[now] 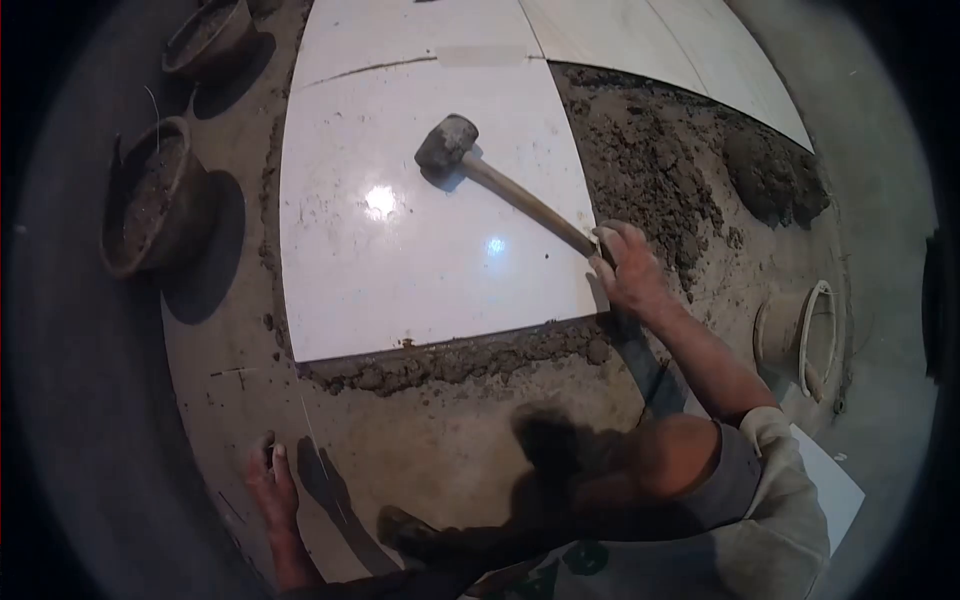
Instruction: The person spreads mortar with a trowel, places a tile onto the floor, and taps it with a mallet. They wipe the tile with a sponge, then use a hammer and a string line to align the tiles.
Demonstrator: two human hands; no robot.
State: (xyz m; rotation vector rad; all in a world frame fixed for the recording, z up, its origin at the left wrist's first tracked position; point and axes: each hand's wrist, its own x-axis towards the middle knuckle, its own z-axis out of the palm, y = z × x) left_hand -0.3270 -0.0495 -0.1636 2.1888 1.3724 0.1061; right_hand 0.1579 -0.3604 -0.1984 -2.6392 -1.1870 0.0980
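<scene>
My right hand (630, 268) is closed round the end of the wooden handle of a mallet (525, 202). The mallet's dark, worn head is over the upper middle of a large white tile (400, 270); whether it touches the tile I cannot tell. Grey mortar (460, 362) shows along the tile's near edge. At the lower left, my left hand (270, 480) is held above the floor, away from the tile, with thumb and fingers apart and nothing between them.
Two buckets of mortar (203, 38) (176, 205) stand at the left. Loose mortar (650, 160) lies right of the tile, with a heap (770, 175) beyond. A pale bucket (782, 330) lies on its side at the right. More tiles (640, 40) adjoin at the top.
</scene>
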